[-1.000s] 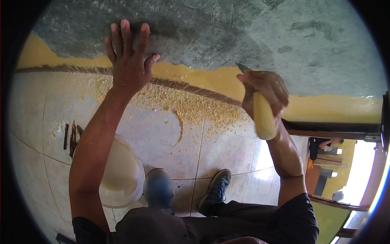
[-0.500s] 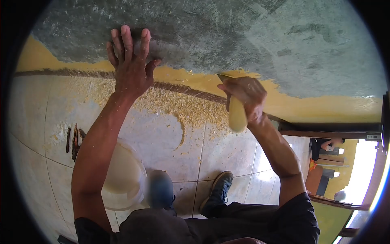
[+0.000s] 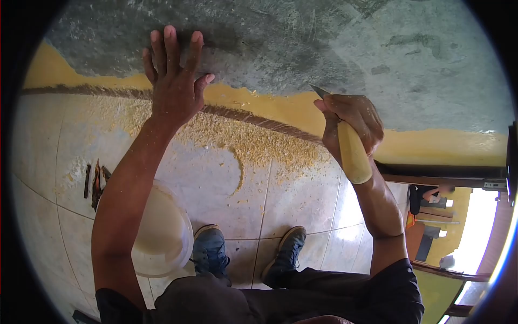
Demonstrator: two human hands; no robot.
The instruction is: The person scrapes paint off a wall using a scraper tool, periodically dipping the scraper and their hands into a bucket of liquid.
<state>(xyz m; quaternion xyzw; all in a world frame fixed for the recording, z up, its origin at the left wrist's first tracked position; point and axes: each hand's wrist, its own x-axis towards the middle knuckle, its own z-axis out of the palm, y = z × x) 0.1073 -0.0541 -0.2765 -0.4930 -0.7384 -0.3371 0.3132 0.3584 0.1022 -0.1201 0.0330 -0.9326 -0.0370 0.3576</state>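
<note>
My left hand [image 3: 177, 89] lies spread flat against the wall [image 3: 280, 38], which is scraped to bare grey. My right hand [image 3: 360, 121] is wrapped round the pale yellow handle of a scraper [image 3: 353, 154]. Its dark, pointed-looking blade sticks out past my thumb, at the ragged edge of the remaining yellow paint [image 3: 270, 101]; whether it touches the wall I cannot tell. Flaked paint chips [image 3: 259, 143] lie heaped on the floor along the foot of the wall.
A whitish bucket [image 3: 164, 232] stands under my left forearm, next to my shoes [image 3: 210, 248]. Dark sticks or scraps [image 3: 97, 183] lie on the tiled floor [image 3: 216, 178] at left. On the right, a doorway [image 3: 442, 178] opens to another space, where a person is partly visible.
My right hand has moved right and slightly up the wall with the scraper, its blade now showing more. My left hand has shifted slightly upward, still flat on the wall.
</note>
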